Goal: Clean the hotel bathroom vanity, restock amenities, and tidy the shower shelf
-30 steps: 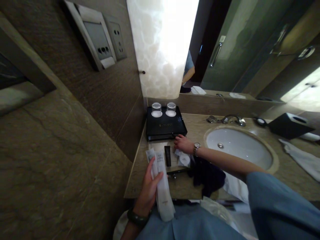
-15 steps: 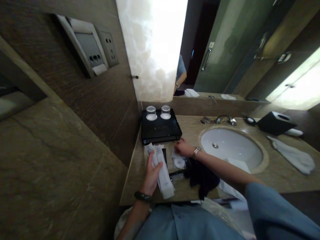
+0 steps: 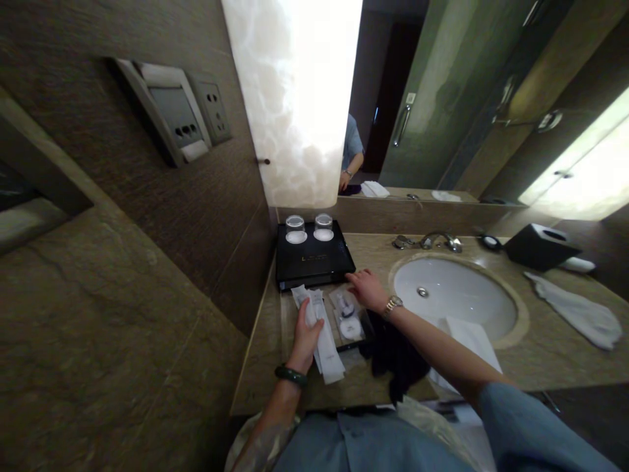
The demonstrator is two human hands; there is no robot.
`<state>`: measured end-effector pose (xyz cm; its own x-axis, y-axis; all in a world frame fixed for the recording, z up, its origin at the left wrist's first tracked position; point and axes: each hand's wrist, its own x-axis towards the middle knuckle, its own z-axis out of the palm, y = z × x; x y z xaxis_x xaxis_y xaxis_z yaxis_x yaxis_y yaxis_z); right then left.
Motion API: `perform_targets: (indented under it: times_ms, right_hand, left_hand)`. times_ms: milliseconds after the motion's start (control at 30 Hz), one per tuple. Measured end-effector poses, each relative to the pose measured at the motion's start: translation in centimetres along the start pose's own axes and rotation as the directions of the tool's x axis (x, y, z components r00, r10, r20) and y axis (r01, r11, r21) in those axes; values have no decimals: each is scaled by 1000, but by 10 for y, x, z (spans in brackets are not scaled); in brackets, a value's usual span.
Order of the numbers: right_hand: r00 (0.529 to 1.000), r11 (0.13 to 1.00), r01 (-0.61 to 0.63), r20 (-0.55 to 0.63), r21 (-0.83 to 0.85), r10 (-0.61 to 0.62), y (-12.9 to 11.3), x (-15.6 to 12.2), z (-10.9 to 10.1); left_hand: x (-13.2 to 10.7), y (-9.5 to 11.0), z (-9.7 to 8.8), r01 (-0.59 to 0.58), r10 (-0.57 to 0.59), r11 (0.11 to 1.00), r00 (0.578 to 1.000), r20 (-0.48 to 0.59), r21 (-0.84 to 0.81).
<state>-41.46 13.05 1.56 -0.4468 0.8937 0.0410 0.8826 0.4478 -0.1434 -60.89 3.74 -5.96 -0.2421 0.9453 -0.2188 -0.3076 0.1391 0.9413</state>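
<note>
My left hand (image 3: 305,337) is closed around several long, flat white paper packets (image 3: 328,351), which slant down to the right over the counter. Behind them stands a black box (image 3: 314,259) with two upturned glasses on white discs on its top. At the box's front right corner, my right hand (image 3: 367,288) lies with fingers stretched out, touching the edge and holding nothing visible. A shallow black-edged tray (image 3: 351,345) sits in front of the box. In it are a clear packet with small items (image 3: 345,305) and a round white piece (image 3: 350,328).
Dark cloth (image 3: 396,357) lies bunched beneath my right forearm. Right of it are a white cloth (image 3: 474,337), the sink (image 3: 457,288) and a faucet (image 3: 435,240). A black tissue box (image 3: 538,246) and another white cloth (image 3: 574,311) are farther right. The wall (image 3: 240,262) bounds the left side.
My right hand has uncurled and moved slightly right, with its fingers now at the box corner. More of the clear packet shows. The left hand keeps the paper packets, shifted slightly right.
</note>
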Motion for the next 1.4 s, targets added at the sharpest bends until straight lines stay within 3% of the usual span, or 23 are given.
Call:
perform_targets:
  times_ms: [100, 167, 233, 400, 533, 700, 833, 967, 1033, 1067, 1100, 1167, 1233, 1267, 1333, 1400]
  right_hand:
    - [983, 978, 184, 19, -104, -183, -9, -12, 7]
    - [944, 935, 317, 144, -160, -295, -13, -18, 15]
    - [918, 917, 359, 242, -175, -313, -15, -21, 21]
    - [943, 949, 277, 231, -151, -239, -20, -21, 18]
    - [949, 948, 296, 146, -119, -278, -40, -20, 20]
    - [934, 951, 294, 237, -94, -265, -66, -22, 40]
    - [944, 975, 219, 260, -30, -204, -66, -33, 45]
    - [953, 982, 186, 248, -34, -172, -60, -41, 36]
    - [968, 987, 133, 201, 94, -150, -64, -42, 32]
    - [976, 966, 87, 172, 244, -132, -68, -41, 33]
    - [984, 901, 25, 150, 434, -99, -73, -39, 34]
    - [988, 610, -121, 157, 783, -6, -84, -32, 39]
    - [974, 288, -224, 221, 931, 43, -91, -23, 40]
    - [971, 171, -240, 235, 956, 46, -91, -18, 37]
    - [980, 57, -199, 198, 978, 32, -88, -9, 21]
    - [996, 95, -92, 91, 991, 16, -81, -3, -8]
  left_hand:
    - [0, -1, 5, 20, -20, 1000, 1000, 1, -12]
    - [1, -2, 11, 40, -40, 999, 999, 3, -18]
    - [1, -2, 18, 66, -66, 998, 998, 14, -23]
    - [1, 4, 23, 94, -93, 995, 995, 25, -29]
    - [-2, 26, 1, 76, -78, 993, 997, -25, -90]
    - [-9, 52, -28, -6, -7, 995, 992, -124, -102]
    - [-21, 48, -38, -93, 85, 992, 992, -94, -82]
    - [-31, 42, -40, -133, 131, 991, 990, -56, -25]
    - [-34, 41, -38, -145, 145, 989, 989, -30, -22]
    - [-34, 41, -36, -151, 151, 988, 988, -15, -31]
    - [-35, 40, -34, -152, 153, 987, 988, 2, -44]
    - [-36, 40, -29, -146, 148, 988, 988, 39, -60]
    - [-38, 41, -26, -131, 135, 989, 989, 65, -66]
    - [-39, 42, -26, -131, 136, 989, 988, 68, -67]
    - [-44, 45, -31, -129, 133, 989, 990, 47, -73]
    - [-49, 48, -41, -99, 100, 992, 995, 0, -77]
